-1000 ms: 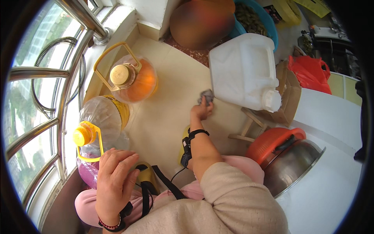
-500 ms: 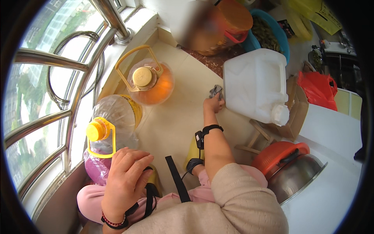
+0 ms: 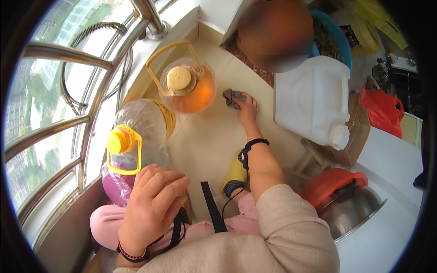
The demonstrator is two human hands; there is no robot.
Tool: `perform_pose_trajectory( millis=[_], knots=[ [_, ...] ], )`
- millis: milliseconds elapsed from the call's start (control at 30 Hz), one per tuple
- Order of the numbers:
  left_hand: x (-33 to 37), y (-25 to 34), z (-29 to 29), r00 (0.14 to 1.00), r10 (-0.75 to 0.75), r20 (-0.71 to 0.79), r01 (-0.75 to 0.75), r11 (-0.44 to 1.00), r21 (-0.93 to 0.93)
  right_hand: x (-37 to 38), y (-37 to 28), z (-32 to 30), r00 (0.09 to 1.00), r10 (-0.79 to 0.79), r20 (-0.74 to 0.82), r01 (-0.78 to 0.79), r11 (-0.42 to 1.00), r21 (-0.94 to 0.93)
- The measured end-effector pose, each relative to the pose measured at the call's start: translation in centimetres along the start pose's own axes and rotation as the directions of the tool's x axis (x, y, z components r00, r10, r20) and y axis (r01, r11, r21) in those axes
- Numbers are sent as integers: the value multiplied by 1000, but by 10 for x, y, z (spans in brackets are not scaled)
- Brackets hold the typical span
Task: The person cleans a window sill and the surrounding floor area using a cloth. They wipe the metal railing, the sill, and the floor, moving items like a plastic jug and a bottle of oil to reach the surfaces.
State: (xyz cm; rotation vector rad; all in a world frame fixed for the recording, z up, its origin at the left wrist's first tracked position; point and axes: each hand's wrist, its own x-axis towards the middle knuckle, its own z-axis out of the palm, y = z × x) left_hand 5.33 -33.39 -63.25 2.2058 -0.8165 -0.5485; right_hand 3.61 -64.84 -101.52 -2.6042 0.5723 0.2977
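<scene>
On the tiled floor (image 3: 191, 150), my right hand (image 3: 247, 109) presses a crumpled grey cloth (image 3: 234, 98), arm stretched forward. A large jug of amber liquid (image 3: 200, 93) with a beige cap and handle stands just left of the cloth. To the right of that hand is a big white plastic jerrycan (image 3: 309, 98). My left hand (image 3: 157, 200) hovers above my lap, holding nothing, its fingers extended and slightly bent. Next to its fingertips is the yellow handle of a large clear bottle (image 3: 141, 120) with a yellow cap.
A metal railing (image 3: 68, 54) and window run along the left, with a coiled hose (image 3: 63, 86) there. At right are a red basin (image 3: 314, 184), a steel bowl (image 3: 350, 209), a cardboard box (image 3: 359, 132) and a red bag (image 3: 381, 111). A blue tub (image 3: 345, 50) stands far back.
My right hand has slid the cloth left across the floor, from beside the jerrycan toward the amber jug. My left hand stays raised over my lap. The view has shifted slightly.
</scene>
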Motion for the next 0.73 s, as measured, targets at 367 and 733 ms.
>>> perform_pose_trajectory(
  millis=[367, 733],
  knots=[
    [-22, 8, -6, 995, 80, 52, -76, 993, -87, -134, -40, 44, 957, 258, 135, -233, 956, -178],
    [-64, -6, -65, 947, -112, -300, 111, 994, -21, -174, -97, 63, 923, 3, 386, 132, 937, -324]
  ],
)
